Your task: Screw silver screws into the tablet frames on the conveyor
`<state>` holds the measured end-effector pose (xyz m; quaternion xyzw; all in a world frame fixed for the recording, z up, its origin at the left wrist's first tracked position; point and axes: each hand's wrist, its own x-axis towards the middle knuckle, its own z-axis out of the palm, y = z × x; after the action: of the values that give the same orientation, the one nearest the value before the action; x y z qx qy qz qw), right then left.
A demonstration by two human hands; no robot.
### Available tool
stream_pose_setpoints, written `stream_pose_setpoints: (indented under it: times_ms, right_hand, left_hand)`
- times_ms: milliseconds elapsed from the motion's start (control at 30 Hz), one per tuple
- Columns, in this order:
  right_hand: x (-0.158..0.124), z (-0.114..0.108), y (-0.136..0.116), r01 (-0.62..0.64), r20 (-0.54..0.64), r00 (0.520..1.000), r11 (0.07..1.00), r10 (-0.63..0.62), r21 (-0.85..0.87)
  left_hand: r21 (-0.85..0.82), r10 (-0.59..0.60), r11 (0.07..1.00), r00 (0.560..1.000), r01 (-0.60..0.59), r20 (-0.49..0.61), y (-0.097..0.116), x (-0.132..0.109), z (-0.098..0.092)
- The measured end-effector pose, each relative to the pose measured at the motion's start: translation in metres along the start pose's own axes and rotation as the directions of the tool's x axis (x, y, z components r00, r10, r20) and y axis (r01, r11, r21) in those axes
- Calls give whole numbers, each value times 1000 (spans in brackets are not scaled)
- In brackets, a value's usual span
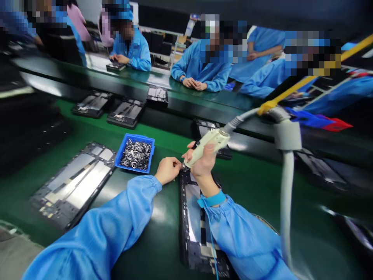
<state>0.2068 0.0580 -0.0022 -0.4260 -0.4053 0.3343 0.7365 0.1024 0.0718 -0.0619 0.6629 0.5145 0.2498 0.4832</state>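
My right hand (204, 163) is wrapped round a cream electric screwdriver (220, 139), tilted with its tip down to the left. Close beside that tip, my left hand (167, 170) is closed in a pinch; whatever its fingers hold is hidden. Both hands are over the top end of an opened tablet-like device (191, 206), which lies lengthwise on the green bench and is partly covered by my right forearm. Left of my left hand stands a blue tray (152, 151) full of small metal parts (135, 154), too small to name surely.
Another opened device (74, 182) lies at the left. More devices (126, 112) sit along the back strip. A grey cable (287, 202) hangs at my right beside a yellow cord (309, 79). Co-workers in blue (204, 68) sit across the bench.
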Motion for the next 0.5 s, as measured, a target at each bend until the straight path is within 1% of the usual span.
stream_pose_setpoints:
  times_ms: [67, 100, 133, 200, 267, 300, 333, 433, 467, 500]
  right_hand:
    - [2, -5, -16, 23, 50, 998, 998, -26, 59]
    - [2, -9, -26, 40, 96, 994, 995, -49, 95]
    - [2, -13, -36, 70, 102, 991, 989, -84, 133]
    - [-3, -22, -55, 133, 80, 986, 975, -149, 179]
    - [-10, -31, -71, 178, 30, 982, 966, -187, 185]
    - [-14, -35, -77, 189, 6, 981, 965, -193, 179]
    - [-17, -38, -83, 195, -22, 981, 965, -194, 175]
    - [-19, -46, -101, 236, -110, 970, 951, -217, 203]
    - [-18, -49, -109, 269, -144, 960, 937, -241, 223]
    - [-16, -53, -117, 305, -179, 947, 920, -266, 245]
  left_hand:
    - [33, 4, 999, 1000, -3, -28, 1, -1, 1]
    - [47, 3, 999, 999, -1, -44, 1, -1, 1]
    - [59, -1, 998, 998, 5, -63, 2, -3, 0]
    - [84, -13, 996, 995, 21, -102, 4, -10, -2]
    - [121, -14, 992, 992, 30, -129, 7, -27, -5]
    - [156, -10, 987, 993, 28, -114, 8, -39, -5]
    - [210, -8, 977, 997, 24, -77, 9, -53, -5]
    - [423, -47, 906, 996, 8, 81, 11, -96, 0]
    - [485, -62, 874, 992, 2, 109, 10, -108, 2]
    - [527, -68, 850, 991, -1, 112, 8, -116, 5]
